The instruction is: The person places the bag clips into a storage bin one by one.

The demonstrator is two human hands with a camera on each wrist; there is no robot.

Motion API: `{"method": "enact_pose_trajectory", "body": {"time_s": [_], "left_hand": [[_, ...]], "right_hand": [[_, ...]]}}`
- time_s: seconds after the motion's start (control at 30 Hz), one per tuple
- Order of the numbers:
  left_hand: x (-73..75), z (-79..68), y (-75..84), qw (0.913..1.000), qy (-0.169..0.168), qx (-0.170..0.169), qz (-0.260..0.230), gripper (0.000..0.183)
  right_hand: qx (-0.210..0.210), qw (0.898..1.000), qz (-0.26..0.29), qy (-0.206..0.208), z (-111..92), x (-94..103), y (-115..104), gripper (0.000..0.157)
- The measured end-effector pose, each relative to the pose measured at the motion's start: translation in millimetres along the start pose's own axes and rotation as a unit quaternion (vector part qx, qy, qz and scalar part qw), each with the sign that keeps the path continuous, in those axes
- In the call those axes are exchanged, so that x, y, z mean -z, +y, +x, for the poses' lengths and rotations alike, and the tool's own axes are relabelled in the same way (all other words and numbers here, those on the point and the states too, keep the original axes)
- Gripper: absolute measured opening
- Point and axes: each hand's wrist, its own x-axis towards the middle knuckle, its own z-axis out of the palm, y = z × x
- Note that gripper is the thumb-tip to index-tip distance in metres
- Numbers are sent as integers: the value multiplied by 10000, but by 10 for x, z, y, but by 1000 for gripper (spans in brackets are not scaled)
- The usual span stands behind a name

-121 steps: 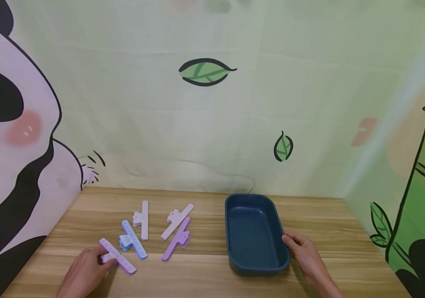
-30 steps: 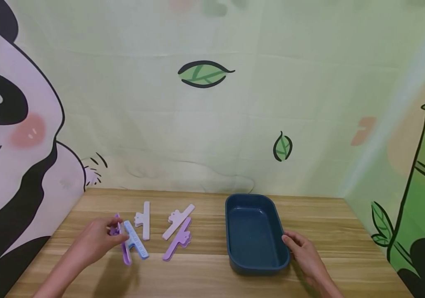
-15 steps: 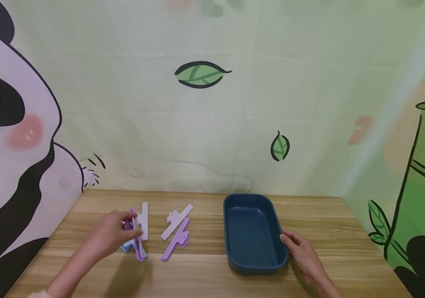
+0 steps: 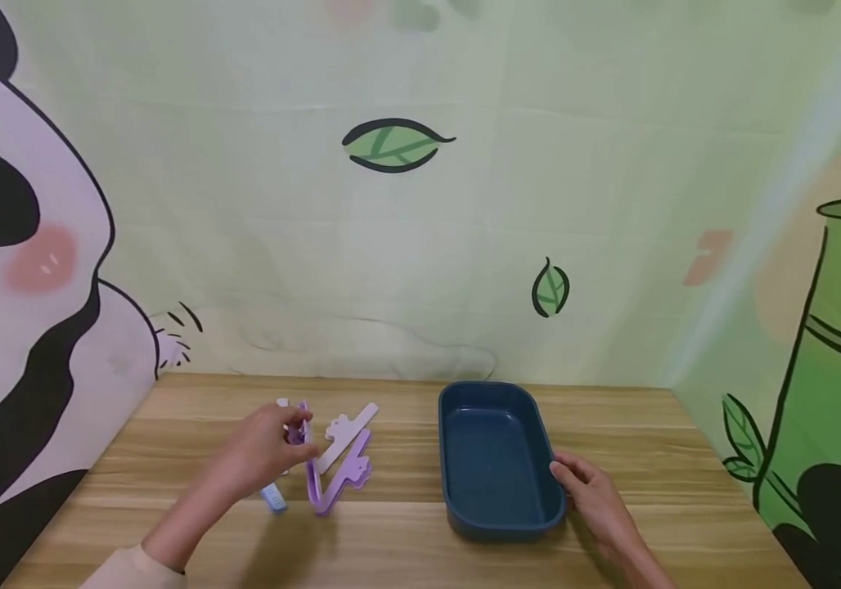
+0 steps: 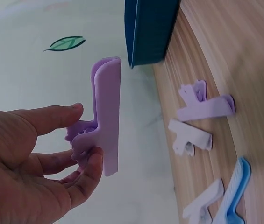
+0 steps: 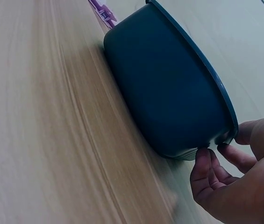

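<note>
My left hand (image 4: 258,454) pinches a purple sealing clip (image 5: 107,116) by its handles, thumb on one side and fingers on the other. The clip is held up above the tabletop, its long bar roughly upright. My right hand (image 4: 600,499) holds the right side of a dark blue rectangular tub (image 4: 501,483), thumb at the rim and fingertips against the outer wall. Nothing lies inside the tub. Just beyond the held clip lie another purple clip (image 4: 347,483) and a whitish clip (image 4: 350,433). A blue clip (image 4: 273,497) and a second whitish clip (image 5: 206,200) are partly hidden behind my left hand.
The wooden tabletop (image 4: 391,540) bears all these things. Behind it hangs a pale green cloth (image 4: 281,204) printed with a panda, leaves and bamboo. Bare wood separates the loose clips from the tub.
Four seconds ago my left hand had the purple clip low at the table's left. It has since lifted it and moved right, past the blue clip. My right hand stays on the tub.
</note>
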Motion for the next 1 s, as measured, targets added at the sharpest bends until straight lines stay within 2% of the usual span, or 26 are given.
{"method": "enact_pose_trajectory", "body": {"time_s": [0.17, 0.6, 0.8, 1.0], "left_hand": [[-72, 74, 90, 9996, 25, -236, 141, 48], [-232, 242, 404, 9986, -157, -490, -74, 44], [-306, 322, 531, 9983, -293, -497, -16, 48], [-398, 375, 680, 9982, -355, -484, -76, 49]], "right_hand": [[60, 10000, -11, 12, -1, -2, -3, 48], [-30, 10000, -4, -7, 13, -7, -9, 48], [-9, 9998, -197, -67, 1, 10, -23, 52], [28, 9999, -124, -101, -3, 14, -24, 51]]}}
